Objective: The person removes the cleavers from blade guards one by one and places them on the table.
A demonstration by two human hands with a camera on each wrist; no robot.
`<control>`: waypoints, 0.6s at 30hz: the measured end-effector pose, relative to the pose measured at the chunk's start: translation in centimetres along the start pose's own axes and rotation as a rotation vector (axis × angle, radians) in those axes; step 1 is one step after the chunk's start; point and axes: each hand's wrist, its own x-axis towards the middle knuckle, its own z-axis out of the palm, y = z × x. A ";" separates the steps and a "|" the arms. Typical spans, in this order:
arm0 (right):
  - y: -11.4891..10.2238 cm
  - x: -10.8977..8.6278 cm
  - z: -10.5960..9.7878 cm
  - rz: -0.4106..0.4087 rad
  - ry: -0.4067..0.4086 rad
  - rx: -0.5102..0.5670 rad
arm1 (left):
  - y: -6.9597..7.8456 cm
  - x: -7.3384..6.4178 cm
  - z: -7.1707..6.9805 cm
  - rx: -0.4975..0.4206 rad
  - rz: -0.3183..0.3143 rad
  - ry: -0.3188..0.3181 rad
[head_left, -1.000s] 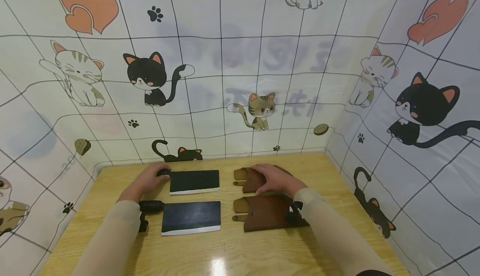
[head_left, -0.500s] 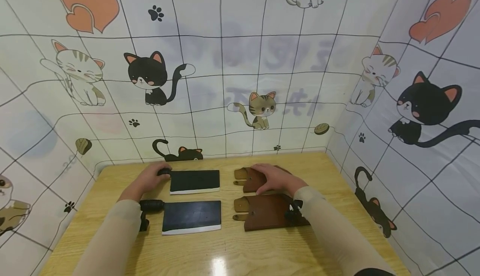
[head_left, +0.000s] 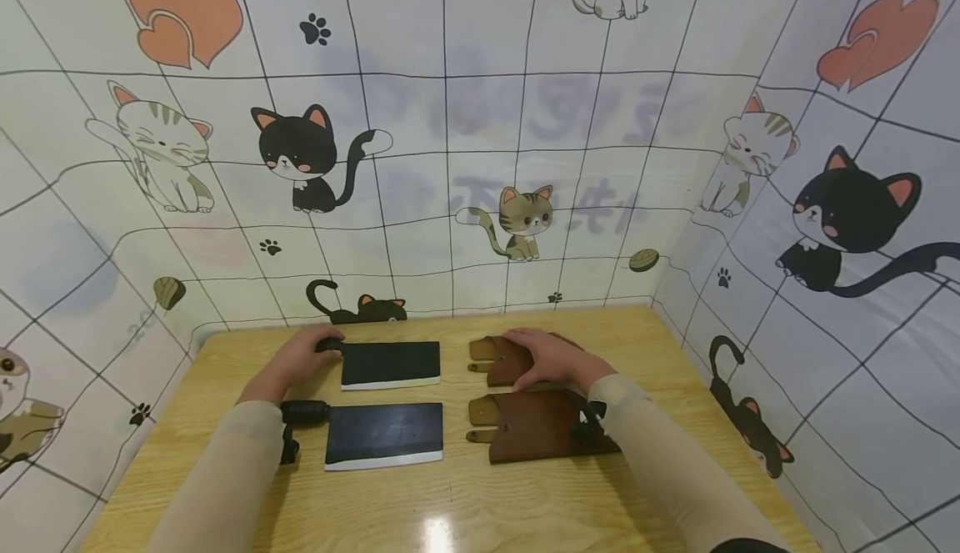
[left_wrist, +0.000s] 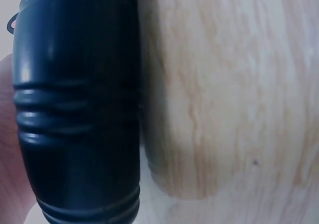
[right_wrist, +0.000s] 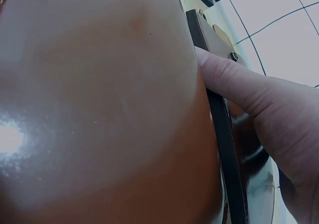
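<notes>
In the head view, two cleavers with dark blades and white edges lie on the left of the table. My left hand [head_left: 296, 361] holds the black handle [head_left: 328, 345] of the far cleaver [head_left: 390, 363]. The near cleaver [head_left: 384, 434] lies just below it; a ridged black handle [left_wrist: 79, 109] fills the left wrist view. To the right are two brown leather sheaths. My right hand [head_left: 558, 359] spans the far sheath [head_left: 504, 363], thumb at its near side; the fingertips are hidden. The thumb [right_wrist: 234, 79] shows in the right wrist view. The near sheath [head_left: 536, 424] lies partly under my forearm.
The wooden table [head_left: 450, 503] meets a white cloth wall [head_left: 480, 119] with printed cats at its back. A similar wall [head_left: 840, 353] stands close on the right. Short tan straps [head_left: 482, 409] stick out from the sheaths toward the blades.
</notes>
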 end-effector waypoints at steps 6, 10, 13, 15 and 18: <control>0.4 -0.2 0.0 -0.002 0.006 -0.016 | 0.5 0.3 0.1 0.014 0.006 0.000; 0.5 -0.2 -0.2 -0.024 0.020 -0.003 | 0.4 0.2 0.1 0.060 -0.013 0.016; 0.4 -0.2 -0.3 -0.042 0.055 -0.009 | 0.6 0.1 0.1 0.071 -0.027 0.022; 0.4 -0.3 -0.5 -0.051 0.084 -0.032 | 0.7 0.0 0.0 0.082 -0.040 0.018; 0.4 -0.8 -0.8 -0.049 0.137 -0.059 | 1.0 -0.3 -0.2 0.131 -0.054 0.013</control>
